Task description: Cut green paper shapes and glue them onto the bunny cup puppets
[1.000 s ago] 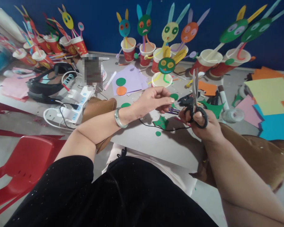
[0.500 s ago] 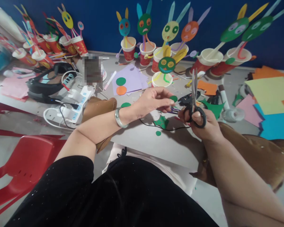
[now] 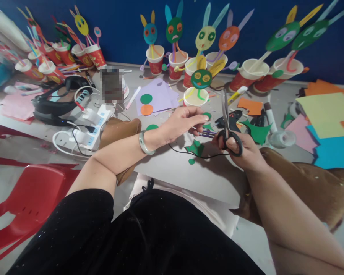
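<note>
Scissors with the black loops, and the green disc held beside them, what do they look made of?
Scissors: blades likely metal, grey with a soft sheen; loops probably plastic, being black and smoothly rounded, though rubber is possible. Green disc: seemingly paper or thin card, given its flat, matte, evenly coloured face.

From where I stood, a deep blue wall or partition (image 3: 123, 30) closed off the far side, plain and dim. Against it ran a long pale grey table (image 3: 166, 164), its left end catching brighter light, a soft shadow darkening its near edge. A red chair (image 3: 37, 191) stood at the left on a light grey floor (image 3: 252, 236).
</note>
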Demonstrator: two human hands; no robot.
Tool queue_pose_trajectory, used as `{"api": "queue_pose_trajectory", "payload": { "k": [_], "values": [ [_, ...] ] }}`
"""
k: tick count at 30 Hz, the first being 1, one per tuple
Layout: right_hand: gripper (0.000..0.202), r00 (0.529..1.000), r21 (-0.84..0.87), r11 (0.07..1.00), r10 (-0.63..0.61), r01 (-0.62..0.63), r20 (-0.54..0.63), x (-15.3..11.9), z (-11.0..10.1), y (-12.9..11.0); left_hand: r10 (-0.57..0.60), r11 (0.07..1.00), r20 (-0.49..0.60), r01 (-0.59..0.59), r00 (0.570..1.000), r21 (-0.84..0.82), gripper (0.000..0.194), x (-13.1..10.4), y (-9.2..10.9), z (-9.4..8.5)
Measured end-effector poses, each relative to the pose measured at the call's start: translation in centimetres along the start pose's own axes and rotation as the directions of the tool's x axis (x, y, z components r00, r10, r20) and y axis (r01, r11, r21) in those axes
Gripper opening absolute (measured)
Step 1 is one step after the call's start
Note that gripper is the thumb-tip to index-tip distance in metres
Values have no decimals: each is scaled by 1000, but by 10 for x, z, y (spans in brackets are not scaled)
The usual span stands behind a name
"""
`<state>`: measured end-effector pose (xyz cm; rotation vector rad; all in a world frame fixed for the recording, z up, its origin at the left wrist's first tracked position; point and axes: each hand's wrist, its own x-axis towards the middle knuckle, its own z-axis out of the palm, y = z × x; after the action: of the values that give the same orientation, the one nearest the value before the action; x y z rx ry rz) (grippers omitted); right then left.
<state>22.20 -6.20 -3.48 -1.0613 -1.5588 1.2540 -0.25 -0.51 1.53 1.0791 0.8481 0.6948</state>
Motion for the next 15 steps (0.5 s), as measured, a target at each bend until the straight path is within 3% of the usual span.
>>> {"api": "queue_pose_trajectory", "payload": {
  "k": [6, 11, 13, 15],
  "values": [
    [63, 1000, 36, 999, 3, -3, 3, 1, 3, -1, -106, 994, -22, 106, 994, -9, 19, 4, 0, -1],
    [63, 998, 35, 999, -22, 24, -53, 0, 2, 3, -109, 993, 24, 110, 994, -37, 22, 5, 2, -5],
    [64, 993, 45, 999, -18, 24, -115, 1, 3, 2, -115, 993, 62, 114, 991, 30, 21, 3, 3, -6],
    [66, 980, 68, 997, -22, 36, -200, 2, 5, 2, -141, 972, 153, 107, 978, 210, 20, 0, 3, -8]
  ]
}}
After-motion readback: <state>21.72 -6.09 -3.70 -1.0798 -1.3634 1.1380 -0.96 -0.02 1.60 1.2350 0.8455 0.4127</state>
